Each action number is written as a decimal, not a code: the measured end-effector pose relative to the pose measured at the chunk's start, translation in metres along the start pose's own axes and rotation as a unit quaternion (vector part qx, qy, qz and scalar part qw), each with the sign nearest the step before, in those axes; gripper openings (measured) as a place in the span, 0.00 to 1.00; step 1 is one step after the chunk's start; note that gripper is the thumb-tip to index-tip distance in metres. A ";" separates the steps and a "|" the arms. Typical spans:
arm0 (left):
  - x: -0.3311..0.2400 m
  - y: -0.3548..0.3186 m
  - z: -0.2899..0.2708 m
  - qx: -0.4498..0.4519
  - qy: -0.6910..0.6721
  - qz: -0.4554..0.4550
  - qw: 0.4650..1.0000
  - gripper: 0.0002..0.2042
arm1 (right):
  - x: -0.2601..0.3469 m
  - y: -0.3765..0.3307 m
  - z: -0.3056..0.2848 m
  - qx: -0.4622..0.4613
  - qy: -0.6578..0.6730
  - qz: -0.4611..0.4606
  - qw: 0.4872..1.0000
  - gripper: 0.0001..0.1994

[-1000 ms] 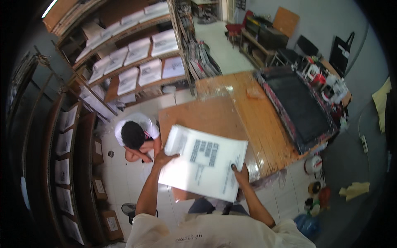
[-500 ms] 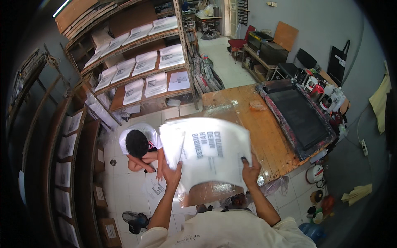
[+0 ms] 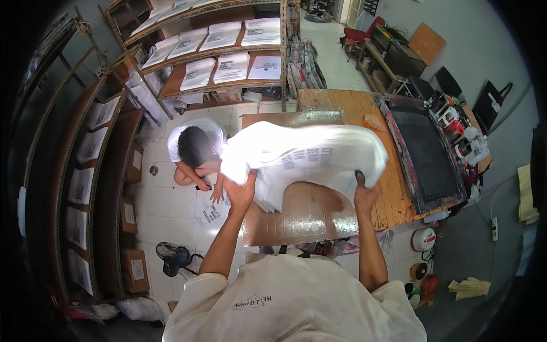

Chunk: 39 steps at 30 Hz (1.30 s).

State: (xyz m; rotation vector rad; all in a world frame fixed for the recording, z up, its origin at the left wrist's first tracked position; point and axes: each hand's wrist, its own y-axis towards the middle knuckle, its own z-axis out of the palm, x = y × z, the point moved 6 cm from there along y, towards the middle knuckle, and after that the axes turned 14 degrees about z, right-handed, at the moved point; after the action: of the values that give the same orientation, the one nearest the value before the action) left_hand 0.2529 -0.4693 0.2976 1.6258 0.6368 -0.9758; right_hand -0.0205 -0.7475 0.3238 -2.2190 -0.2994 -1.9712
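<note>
A thick stack of limp white printed sheets (image 3: 310, 145) hangs in the air above the table, bowed and partly blurred by motion. My left hand (image 3: 240, 194) grips its near left corner, thumb on top. At the right end my right hand (image 3: 366, 196) is closed on the near edge, its thumb also on the upper face. The near edge arches upward between my hands. Beneath the stack, a shiny tape-covered brown board (image 3: 302, 225) lies on the wooden table (image 3: 336, 105). Fingers under the stack are hidden.
A person in white (image 3: 196, 151) crouches left of the table, hands by a printed sheet (image 3: 206, 211) on the tiles. A framed printing screen (image 3: 424, 154) lies on the table's right side. Shelves (image 3: 228, 85) hold printed stacks. A black fan (image 3: 174, 258) stands on the floor.
My hands have carried the stack rightward and a little upward in view. It now bends more, with its far edge curling over. The view has shifted, and the crouching person remains beside the table.
</note>
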 end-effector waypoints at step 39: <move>-0.144 -0.083 0.128 0.176 0.023 0.158 0.971 0.45 | 0.386 0.015 0.068 -0.059 -0.532 -0.474 0.699 0.18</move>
State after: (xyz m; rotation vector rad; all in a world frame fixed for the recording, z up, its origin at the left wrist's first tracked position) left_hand 0.0759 -0.5579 0.3666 1.9934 0.2278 -0.8474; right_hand 0.0922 -0.7277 0.6992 -3.4129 -1.7547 -0.4530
